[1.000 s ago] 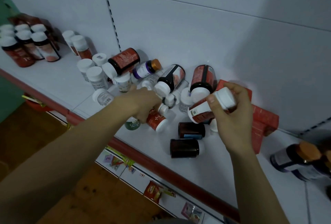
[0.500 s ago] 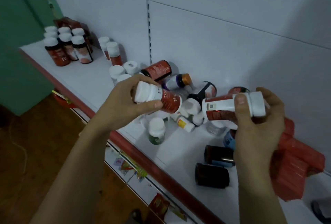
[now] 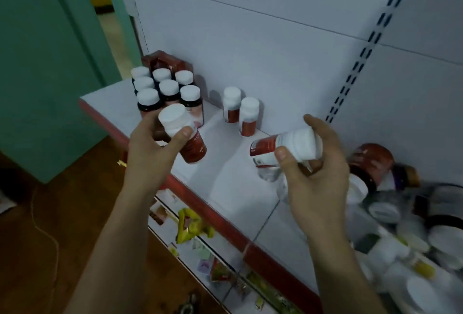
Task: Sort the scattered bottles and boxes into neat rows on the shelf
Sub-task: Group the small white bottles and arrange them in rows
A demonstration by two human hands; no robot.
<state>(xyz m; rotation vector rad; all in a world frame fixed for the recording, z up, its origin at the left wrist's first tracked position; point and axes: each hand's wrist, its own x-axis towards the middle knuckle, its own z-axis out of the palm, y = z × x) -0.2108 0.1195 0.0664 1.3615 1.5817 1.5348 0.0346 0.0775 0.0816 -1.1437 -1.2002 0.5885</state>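
Note:
My left hand (image 3: 152, 148) grips a red bottle with a white cap (image 3: 184, 135), tilted, just in front of a neat block of several white-capped dark bottles (image 3: 166, 93) at the shelf's left end. My right hand (image 3: 315, 173) holds a second red-and-white bottle (image 3: 283, 145) lying sideways, cap to the right, above the white shelf (image 3: 225, 178). Two red bottles with white caps (image 3: 241, 110) stand in a short row by the back wall. A blurred heap of scattered bottles (image 3: 400, 213) lies at the right.
Dark red boxes (image 3: 165, 61) stand behind the bottle block. The shelf has a red front edge (image 3: 200, 203); a lower shelf with small packets (image 3: 195, 228) shows beneath. A green wall (image 3: 45, 63) is at the left, wooden floor below.
Both hands have carried their bottles left from the heap toward the sorted rows. The view has swung left, so the heap now sits at the right edge.

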